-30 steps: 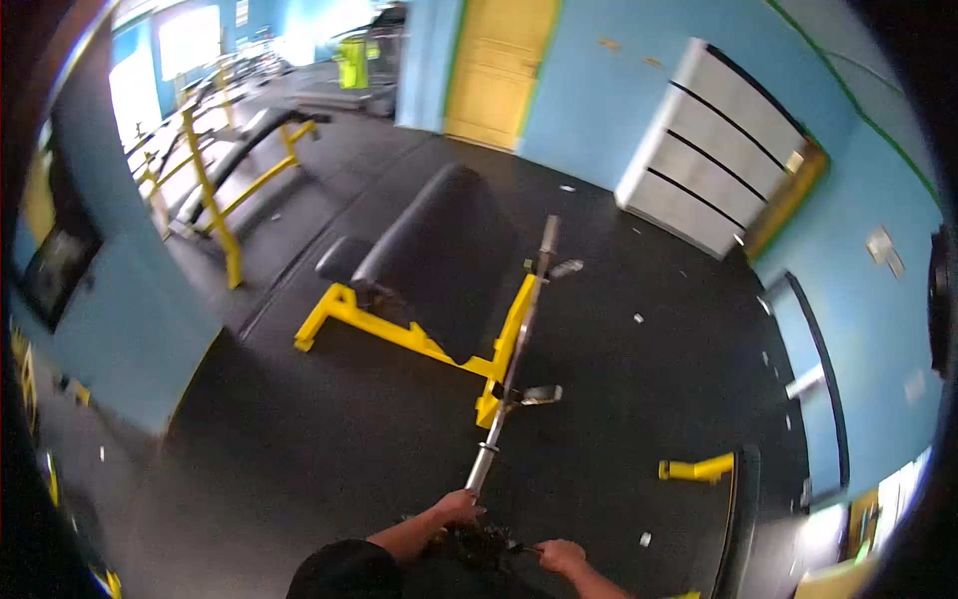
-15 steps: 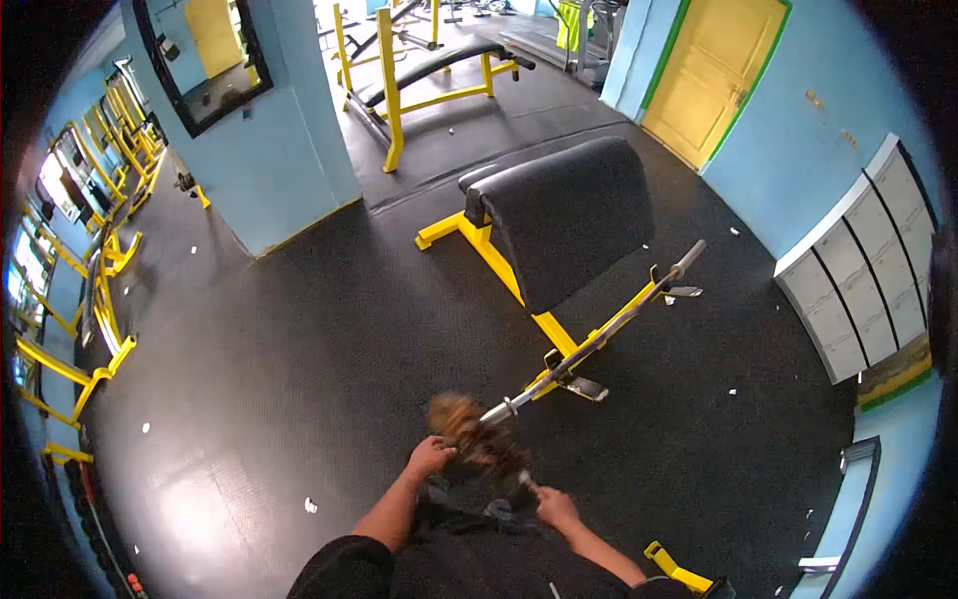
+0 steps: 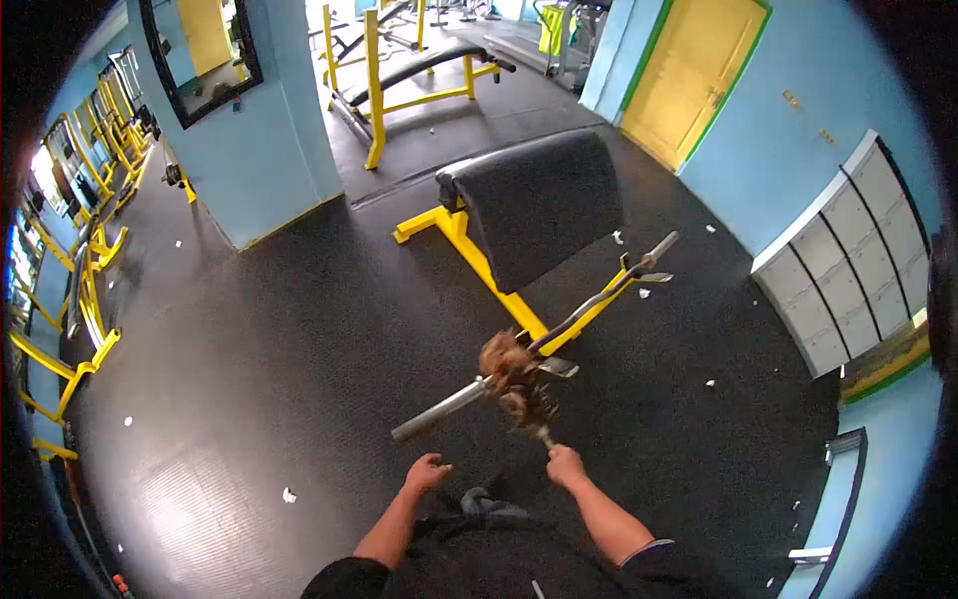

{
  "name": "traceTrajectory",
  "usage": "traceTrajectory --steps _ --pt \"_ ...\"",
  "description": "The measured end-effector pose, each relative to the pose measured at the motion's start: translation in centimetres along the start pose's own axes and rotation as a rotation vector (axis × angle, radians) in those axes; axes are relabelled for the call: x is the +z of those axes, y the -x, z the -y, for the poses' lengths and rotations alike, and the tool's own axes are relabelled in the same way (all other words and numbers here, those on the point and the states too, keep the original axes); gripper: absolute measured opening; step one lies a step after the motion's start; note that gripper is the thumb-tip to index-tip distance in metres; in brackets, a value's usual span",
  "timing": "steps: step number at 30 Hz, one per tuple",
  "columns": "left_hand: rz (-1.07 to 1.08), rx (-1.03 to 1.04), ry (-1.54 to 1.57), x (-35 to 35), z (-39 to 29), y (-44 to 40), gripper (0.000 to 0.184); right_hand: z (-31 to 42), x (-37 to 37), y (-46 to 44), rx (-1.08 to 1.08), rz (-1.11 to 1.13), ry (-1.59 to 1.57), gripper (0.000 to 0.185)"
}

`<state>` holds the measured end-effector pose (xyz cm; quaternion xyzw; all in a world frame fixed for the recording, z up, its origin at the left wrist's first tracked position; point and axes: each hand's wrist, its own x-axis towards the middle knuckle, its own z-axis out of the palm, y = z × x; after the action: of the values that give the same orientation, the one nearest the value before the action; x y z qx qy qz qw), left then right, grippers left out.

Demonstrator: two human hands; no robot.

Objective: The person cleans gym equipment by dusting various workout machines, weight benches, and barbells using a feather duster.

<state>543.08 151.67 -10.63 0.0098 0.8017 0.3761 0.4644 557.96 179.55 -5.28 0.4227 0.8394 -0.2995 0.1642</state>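
Head view: right hand (image 3: pixel 566 465) clamped on duster (image 3: pixel 517 387) at barbell (image 3: pixel 444 407); left hand (image 3: pixel 426 474) unclenched, wide floor (image 3: pixel 249 369) leftward.

A black textured rubber floor (image 3: pixel 319 329) spreads below the left hand (image 3: pixel 427 473) and right hand (image 3: pixel 566 466). Ahead of the right hand, a preacher curl bench (image 3: pixel 544 210) stands on it, and an EZ curl bar (image 3: pixel 599 298) lies across its yellow supports, the nearer end just ahead of the left hand. A crumpled white scrap (image 3: pixel 289 494) lies left of the left hand, a smaller scrap (image 3: pixel 128 421) farther left, another bit (image 3: pixel 711 383) ahead and right of the right hand.
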Motion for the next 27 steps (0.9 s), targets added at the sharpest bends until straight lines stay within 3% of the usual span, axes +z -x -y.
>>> traceTrajectory --steps 1,2,3,5,7,9,10,13,15,17,19,24,27 --pt "-0.030 -0.022 0.054 -0.2 -0.3 1.2 0.057 0.4 -0.5 -0.1 -0.117 0.084 0.109 0.027" --pt "-0.057 -0.046 0.106 -0.4 -0.2 1.4 0.055 0.7 -1.0 -0.2 0.022 0.065 0.004 0.023" --pt "-0.043 -0.029 0.108 -0.3 0.7 1.0 0.055 0.5 -1.9 -0.5 0.031 0.045 0.008 0.023" --pt "-0.032 -0.012 0.204 0.2 3.4 0.8 0.050 0.1 -3.7 -0.8 0.001 -0.202 -0.145 0.022" --pt "-0.031 0.000 0.158 0.7 5.0 0.3 0.047 -0.6 -5.1 -1.8 0.107 -0.298 -0.177 0.022" --pt "-0.044 0.023 0.097 0.9 4.7 -0.2 0.045 -2.3 -7.1 -3.0 0.042 -0.098 -0.027 0.024" --pt "-0.032 -0.026 0.087 0.8 3.6 0.3 0.045 -2.5 -8.1 -3.5 0.093 -0.010 -0.027 0.023" --pt "-0.023 -0.052 0.076 0.3 -0.4 1.6 0.044 -3.6 -10.5 -4.4 0.146 -0.226 -0.203 0.024" --pt "-0.017 -0.053 0.135 0.8 -3.0 1.1 0.045 -4.6 -11.2 -6.2 0.230 -0.179 -0.265 0.026" --pt "-0.008 -0.021 0.107 2.3 -3.7 -2.2 0.046 -5.8 -11.2 -7.4 0.061 -0.069 -0.192 0.028" --pt "-0.003 0.016 0.090 4.1 -6.1 -5.1 0.047 -6.3 -12.3 -8.5 0.032 0.021 -0.157 0.033" --pt "0.010 0.027 0.070 11.0 -11.8 -13.5 0.053 -11.1 -13.1 -13.8 0.190 -0.126 -0.252 0.032" --pt "0.013 0.022 0.071 15.4 -21.7 -12.4 0.051 -12.0 -18.2 -14.8 0.061 0.017 -0.211 0.033"
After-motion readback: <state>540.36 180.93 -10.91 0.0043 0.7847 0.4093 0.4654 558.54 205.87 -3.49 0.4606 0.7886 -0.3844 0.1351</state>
